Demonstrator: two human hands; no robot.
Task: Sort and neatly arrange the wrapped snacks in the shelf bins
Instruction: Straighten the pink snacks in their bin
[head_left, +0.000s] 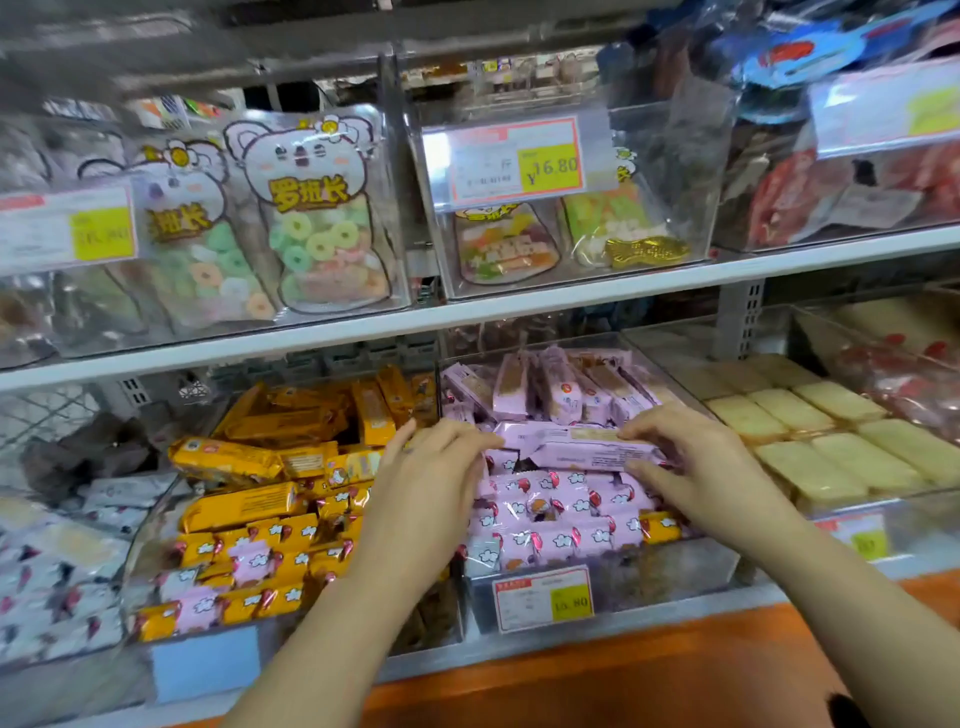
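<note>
Seen from the head camera, the middle clear bin (691, 569) is packed wall to wall with pink snacks (550, 514), leaving little spare room. The left hand (436, 457) and right hand (691, 457), fingers curled, grip opposite ends of a pink pack (576, 451) lying atop the pile.

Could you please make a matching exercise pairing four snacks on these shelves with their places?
1. gold fish-shaped packet
2. ring gummy bag
3. orange snack bars
4. pale yellow cakes

A. lower bin right of the pink snack bars
B. upper bin with the 16.80 price tag
C. lower bin left of the pink ones
D. upper left bin

Pairs: 1-B, 2-D, 3-C, 4-A
</note>
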